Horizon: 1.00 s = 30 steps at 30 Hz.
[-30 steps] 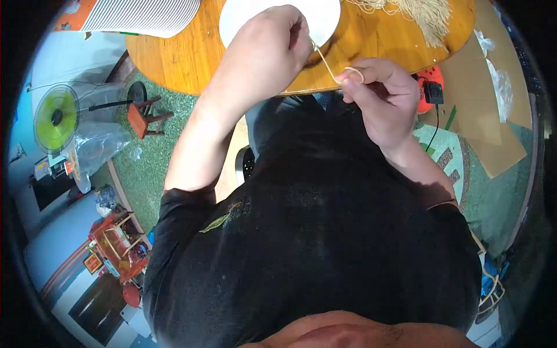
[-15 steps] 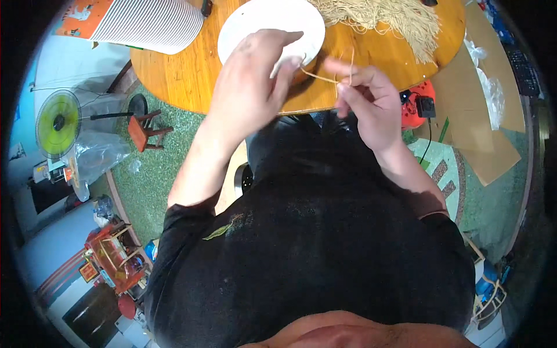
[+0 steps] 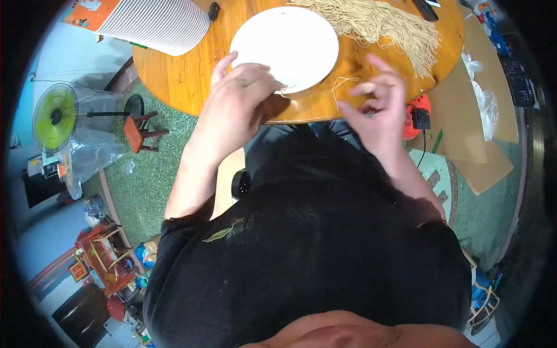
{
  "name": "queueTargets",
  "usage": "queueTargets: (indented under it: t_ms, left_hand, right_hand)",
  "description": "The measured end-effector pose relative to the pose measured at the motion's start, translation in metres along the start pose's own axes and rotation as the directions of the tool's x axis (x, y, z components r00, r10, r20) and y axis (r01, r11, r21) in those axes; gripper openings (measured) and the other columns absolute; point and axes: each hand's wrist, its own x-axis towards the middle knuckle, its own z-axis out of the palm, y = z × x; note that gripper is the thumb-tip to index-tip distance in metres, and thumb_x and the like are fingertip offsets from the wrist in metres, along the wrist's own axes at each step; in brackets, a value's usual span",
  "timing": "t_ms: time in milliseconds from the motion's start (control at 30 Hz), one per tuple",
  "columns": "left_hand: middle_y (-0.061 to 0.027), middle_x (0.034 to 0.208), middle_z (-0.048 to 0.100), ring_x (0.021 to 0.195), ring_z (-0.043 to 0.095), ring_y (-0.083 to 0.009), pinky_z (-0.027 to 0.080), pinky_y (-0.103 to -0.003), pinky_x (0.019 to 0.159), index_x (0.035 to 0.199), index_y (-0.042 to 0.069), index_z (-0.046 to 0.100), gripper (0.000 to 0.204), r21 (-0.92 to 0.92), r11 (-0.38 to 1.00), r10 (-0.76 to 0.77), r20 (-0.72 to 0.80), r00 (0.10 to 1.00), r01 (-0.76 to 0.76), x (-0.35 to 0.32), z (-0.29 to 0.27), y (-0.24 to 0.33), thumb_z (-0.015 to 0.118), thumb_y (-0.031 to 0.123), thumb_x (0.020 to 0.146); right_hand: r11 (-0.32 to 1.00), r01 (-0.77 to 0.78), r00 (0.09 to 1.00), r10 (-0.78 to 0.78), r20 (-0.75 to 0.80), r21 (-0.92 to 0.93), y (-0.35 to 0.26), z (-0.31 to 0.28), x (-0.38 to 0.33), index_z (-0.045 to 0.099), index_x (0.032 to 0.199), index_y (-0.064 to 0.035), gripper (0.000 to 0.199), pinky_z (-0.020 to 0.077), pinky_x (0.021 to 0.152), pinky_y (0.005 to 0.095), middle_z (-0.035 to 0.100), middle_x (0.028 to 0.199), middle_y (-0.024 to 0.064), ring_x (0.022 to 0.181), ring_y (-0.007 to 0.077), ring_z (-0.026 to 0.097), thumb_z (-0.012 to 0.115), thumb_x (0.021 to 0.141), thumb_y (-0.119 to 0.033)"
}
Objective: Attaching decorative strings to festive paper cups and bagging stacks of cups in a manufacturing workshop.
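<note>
A white round disc [image 3: 284,46] lies on the wooden table in front of me. My left hand [image 3: 233,107] rests over its near left rim, thumb and fingertips closed on a thin tan cord at the disc's edge. The cord [image 3: 346,79] also shows as a loose loop on the table between my hands; the stretch between is hard to make out. To the right, my right hand [image 3: 380,113] hovers near the table's edge beside that loop, fingers apart and holding nothing that I can see. A bundle of similar tan cords [image 3: 377,26] lies beyond the disc.
At the far left of the table [image 3: 174,78] leans a stack of thin white pieces [image 3: 159,26] with an orange printed one. A dark object [image 3: 426,10] sits at the far right. On the floor are flattened cardboard [image 3: 473,148], a small red stool [image 3: 139,133] and a green-bladed fan [image 3: 56,116].
My right hand has let go of the cord and opened, lifting slightly away to the right. The cord between my hands has gone slack. My left hand has shifted a little lower.
</note>
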Motion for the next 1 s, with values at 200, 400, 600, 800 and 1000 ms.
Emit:
queueTargets:
  t_ms: [200,400,600,800,1000]
  left_hand:
    - [-0.0072,0.118,0.07,0.134,0.056,-0.0339,0.019,-0.062,0.122,0.102,0.009,0.075,0.042,-0.013,1.0,-0.024,-0.091,0.996,0.023,0.005,0.017,0.013,0.084,0.044,0.082]
    - [-0.0105,0.112,0.068,0.131,0.057,-0.0365,0.018,-0.066,0.121,0.094,0.007,0.075,0.072,0.031,0.999,-0.013,-0.203,0.979,0.019,0.002,0.032,-0.003,0.077,0.073,0.067]
    - [-0.0126,0.11,0.066,0.13,0.058,-0.0375,0.022,-0.065,0.119,0.091,0.003,0.071,0.088,-0.059,0.986,0.139,-0.195,0.971,-0.153,-0.005,0.027,-0.028,0.07,0.086,0.06]
    - [-0.0125,0.107,0.066,0.124,0.06,-0.0368,0.026,-0.06,0.118,0.082,0.002,0.065,0.077,-0.013,0.985,0.167,-0.145,0.975,-0.17,-0.001,0.019,-0.032,0.071,0.079,0.072]
    - [-0.0128,0.122,0.07,0.141,0.051,-0.0352,0.022,-0.061,0.123,0.067,0.009,0.059,0.033,-0.121,0.982,0.128,-0.148,0.981,-0.147,-0.002,0.012,-0.074,0.072,0.033,0.085]
  right_hand:
    - [0.894,-0.162,0.745,0.389,0.542,-0.418,-0.002,0.021,-0.004,0.07,0.106,-0.0018,0.029,0.0549,0.073,0.0385,0.073,0.09,0.0133,0.076,0.0259,0.071,0.079,0.088,-0.022]
    - [0.897,-0.303,0.527,0.439,0.728,-0.321,-0.016,0.008,-0.005,0.069,0.088,-0.0017,0.013,0.0499,0.07,0.0306,0.068,0.082,0.0044,0.071,0.0159,0.063,0.077,0.089,-0.011]
    - [0.814,-0.574,0.508,0.27,0.818,0.088,-0.043,-0.027,0.013,0.07,0.093,-0.0018,0.008,0.0458,0.059,0.0238,0.064,0.09,0.0028,0.069,0.0099,0.058,0.074,0.093,-0.009]
    - [0.829,-0.556,0.592,0.337,0.732,0.068,-0.059,-0.088,0.05,0.071,0.091,0.0013,0.017,0.0392,0.051,0.0204,0.064,0.079,0.0012,0.058,0.0047,0.053,0.073,0.098,-0.014]
    - [0.874,-0.197,0.544,0.475,0.692,-0.445,-0.085,-0.099,0.075,0.072,0.089,0.0032,0.008,0.0513,0.066,0.0287,0.069,0.077,0.0055,0.073,0.0111,0.065,0.074,0.092,-0.004]
